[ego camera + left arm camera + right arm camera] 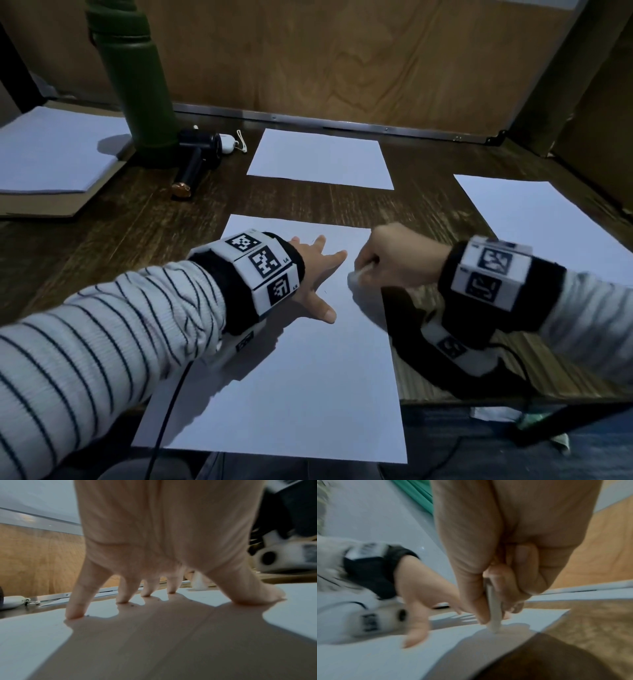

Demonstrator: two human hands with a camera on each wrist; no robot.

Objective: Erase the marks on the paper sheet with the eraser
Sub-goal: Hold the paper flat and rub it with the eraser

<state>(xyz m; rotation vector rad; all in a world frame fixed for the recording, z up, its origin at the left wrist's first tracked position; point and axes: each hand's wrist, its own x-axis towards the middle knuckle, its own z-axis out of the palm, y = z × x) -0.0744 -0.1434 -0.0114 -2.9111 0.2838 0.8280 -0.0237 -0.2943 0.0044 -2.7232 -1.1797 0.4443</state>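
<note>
A white paper sheet (291,377) lies on the dark wooden table in front of me. My left hand (317,270) presses flat on its upper part, fingers spread (75,609) and straight. My right hand (387,260) pinches a white eraser (356,277) between thumb and fingers, and the eraser's tip (494,622) touches the sheet near its upper right edge. A tiny dark mark (324,292) shows on the paper between the two hands. Small dark crumbs (132,605) lie by my left fingertips.
Two more white sheets lie on the table, one behind (320,159) and one at the right (548,222). A green bottle (137,75), a black handheld device (191,164) and a small white object (227,142) stand at the back left beside a paper stack (51,150). A wooden wall closes the back.
</note>
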